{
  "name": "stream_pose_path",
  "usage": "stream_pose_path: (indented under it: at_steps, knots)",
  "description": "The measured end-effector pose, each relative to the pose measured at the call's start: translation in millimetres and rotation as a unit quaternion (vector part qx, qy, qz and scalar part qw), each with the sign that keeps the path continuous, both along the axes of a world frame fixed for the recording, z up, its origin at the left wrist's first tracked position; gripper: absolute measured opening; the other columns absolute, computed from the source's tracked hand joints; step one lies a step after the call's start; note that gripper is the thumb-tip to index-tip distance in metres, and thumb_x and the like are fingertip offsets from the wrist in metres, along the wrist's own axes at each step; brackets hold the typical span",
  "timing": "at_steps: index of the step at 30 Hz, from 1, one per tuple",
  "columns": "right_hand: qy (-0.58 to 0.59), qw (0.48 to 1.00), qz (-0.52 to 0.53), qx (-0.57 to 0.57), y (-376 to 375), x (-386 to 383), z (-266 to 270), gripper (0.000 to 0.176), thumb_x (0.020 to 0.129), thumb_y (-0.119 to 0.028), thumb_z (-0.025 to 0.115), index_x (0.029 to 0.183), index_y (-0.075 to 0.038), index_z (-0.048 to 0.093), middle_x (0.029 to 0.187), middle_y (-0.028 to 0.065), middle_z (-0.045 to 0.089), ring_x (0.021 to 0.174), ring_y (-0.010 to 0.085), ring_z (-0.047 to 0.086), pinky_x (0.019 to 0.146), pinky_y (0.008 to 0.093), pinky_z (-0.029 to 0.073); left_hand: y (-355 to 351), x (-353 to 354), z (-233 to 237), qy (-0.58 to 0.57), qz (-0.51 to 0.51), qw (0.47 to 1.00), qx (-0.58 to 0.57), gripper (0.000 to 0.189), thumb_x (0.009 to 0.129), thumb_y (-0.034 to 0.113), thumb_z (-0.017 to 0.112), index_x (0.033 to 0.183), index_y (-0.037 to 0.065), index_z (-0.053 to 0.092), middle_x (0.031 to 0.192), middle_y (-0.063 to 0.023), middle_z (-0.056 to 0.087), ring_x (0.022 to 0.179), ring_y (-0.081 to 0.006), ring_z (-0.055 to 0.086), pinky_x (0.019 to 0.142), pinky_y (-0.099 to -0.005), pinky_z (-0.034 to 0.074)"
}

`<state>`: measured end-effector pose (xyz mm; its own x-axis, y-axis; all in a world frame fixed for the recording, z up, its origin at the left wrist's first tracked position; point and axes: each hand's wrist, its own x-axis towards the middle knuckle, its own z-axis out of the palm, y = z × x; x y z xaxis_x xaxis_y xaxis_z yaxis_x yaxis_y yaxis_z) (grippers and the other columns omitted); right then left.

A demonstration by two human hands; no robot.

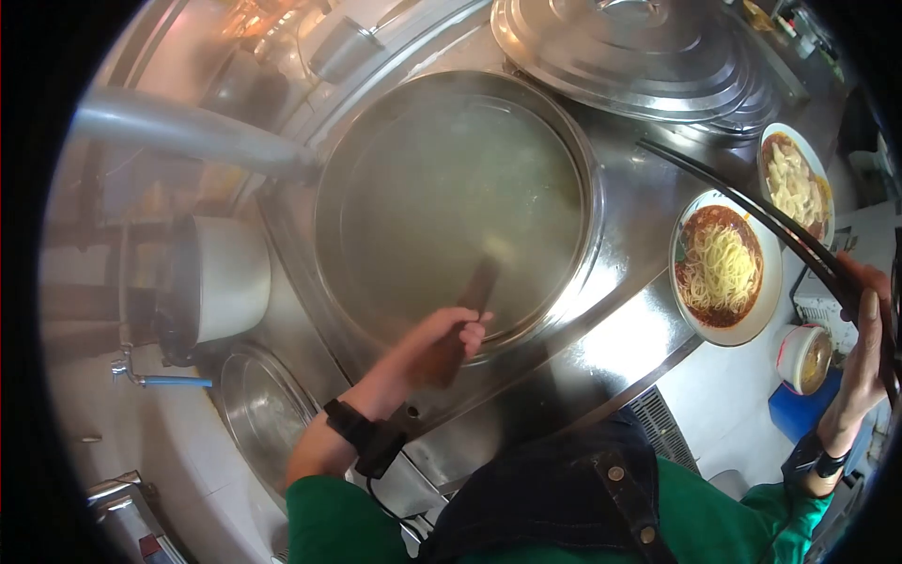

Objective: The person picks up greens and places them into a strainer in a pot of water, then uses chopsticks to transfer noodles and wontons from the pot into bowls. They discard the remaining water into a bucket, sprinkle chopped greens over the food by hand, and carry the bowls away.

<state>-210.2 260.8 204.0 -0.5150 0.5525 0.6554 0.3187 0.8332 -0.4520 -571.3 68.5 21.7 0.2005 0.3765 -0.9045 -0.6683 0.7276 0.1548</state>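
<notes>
My left hand [442, 343] grips a dark wooden handle [477, 289] that dips into a large round steel pot [583, 169] full of steaming cloudy water; the tool's end is hidden under the water. My right hand [863, 338] holds a pair of long dark chopsticks [742, 202], which reach up and left over a white bowl [766, 310] of noodles in red-brown sauce. That bowl sits on the steel counter to the right of the pot.
A second bowl of noodles [794, 183] stands behind the first. A big steel lid [629, 52] lies at the top. A white pot [221, 277], a blue-handled tap [164, 381] and a steel basin [258, 409] sit at the left. A small cup [805, 357] is near my right wrist.
</notes>
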Motion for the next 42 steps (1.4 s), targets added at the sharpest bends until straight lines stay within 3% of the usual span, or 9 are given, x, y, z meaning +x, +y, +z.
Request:
stream_pose_path:
  at_steps: [5,7,15,23,26,28,30,38,42]
  knots:
    - [-0.107,0.992,-0.008,-0.063,-10,12,22,0.017,0.084,-0.008,0.051,0.098,0.001,0.056,0.088,0.0182,0.061,0.069,0.0213,0.060,0.063,0.0278,0.049,-7,-4,-2,0.009,0.047,0.996,0.079,0.026,0.082,0.012,0.045,0.106,0.003,0.042,0.063,0.0025,0.039,0.053,-0.0073,0.039,0.052,-0.0231,0.037]
    - [0.034,0.984,-0.067,-0.164,-29,5,13,0.015,0.083,0.001,0.045,0.094,0.003,0.055,0.092,0.0197,0.061,0.086,0.0251,0.060,0.077,0.0304,0.046,-19,-6,7,0.014,0.056,0.995,0.084,0.028,0.082,0.012,0.045,0.109,0.003,0.041,0.063,0.0022,0.039,0.053,-0.0076,0.040,0.051,-0.0233,0.037]
    - [-0.048,0.988,-0.012,-0.148,-51,-38,1,0.007,0.075,-0.001,0.058,0.081,0.001,0.061,0.081,0.0134,0.065,0.071,0.0206,0.064,0.064,0.0262,0.049,-93,-6,22,0.073,0.026,0.985,0.156,0.038,0.081,0.011,0.044,0.119,0.004,0.037,0.062,-0.0011,0.042,0.050,-0.0099,0.042,0.047,-0.0278,0.041]
    - [-0.045,0.957,0.089,-0.271,-67,-65,-49,0.036,0.079,-0.003,0.057,0.115,-0.002,0.051,0.099,0.0154,0.061,0.092,0.0195,0.059,0.082,0.0282,0.044,-173,55,53,0.182,0.134,0.967,0.116,0.042,0.080,0.010,0.043,0.121,0.006,0.036,0.062,-0.0021,0.040,0.048,-0.0109,0.041,0.047,-0.0285,0.042]
    - [-0.003,0.912,0.061,-0.405,-70,-91,-90,0.039,0.081,-0.007,0.057,0.120,-0.007,0.048,0.095,0.0116,0.062,0.084,0.0117,0.056,0.079,0.0246,0.043,-185,71,40,0.156,0.157,0.968,0.114,0.042,0.080,0.011,0.043,0.121,0.006,0.036,0.061,-0.0023,0.040,0.048,-0.0109,0.041,0.047,-0.0290,0.042]
    - [0.024,0.920,0.029,-0.389,-62,-106,-136,0.032,0.085,-0.014,0.053,0.115,-0.003,0.049,0.089,0.0062,0.062,0.069,0.0072,0.052,0.062,0.0204,0.044,-187,73,44,0.149,0.170,0.965,0.131,0.042,0.080,0.012,0.044,0.121,0.006,0.036,0.061,-0.0018,0.039,0.048,-0.0108,0.040,0.046,-0.0287,0.041]
    - [0.169,0.884,0.019,-0.435,-50,-115,-162,0.025,0.085,-0.014,0.052,0.106,-0.001,0.053,0.087,0.0070,0.062,0.072,0.0095,0.056,0.064,0.0220,0.045,-193,76,45,0.165,0.158,0.964,0.137,0.043,0.080,0.012,0.043,0.122,0.006,0.036,0.061,-0.0020,0.040,0.048,-0.0109,0.040,0.046,-0.0286,0.041]
    - [0.059,0.957,0.006,-0.285,-40,-101,-124,0.026,0.084,-0.013,0.055,0.109,-0.007,0.055,0.086,0.0032,0.062,0.072,0.0059,0.054,0.067,0.0189,0.044,-222,80,59,0.201,0.199,0.946,0.160,0.045,0.080,0.011,0.043,0.124,0.007,0.035,0.061,-0.0030,0.040,0.047,-0.0113,0.040,0.046,-0.0289,0.040]
    - [0.117,0.900,0.072,-0.413,-68,-110,-113,0.038,0.084,-0.014,0.054,0.122,-0.012,0.047,0.096,0.0073,0.061,0.083,0.0088,0.053,0.074,0.0232,0.044,-225,92,63,0.193,0.212,0.947,0.143,0.046,0.080,0.011,0.042,0.125,0.009,0.033,0.060,-0.0029,0.039,0.047,-0.0111,0.039,0.046,-0.0284,0.039]
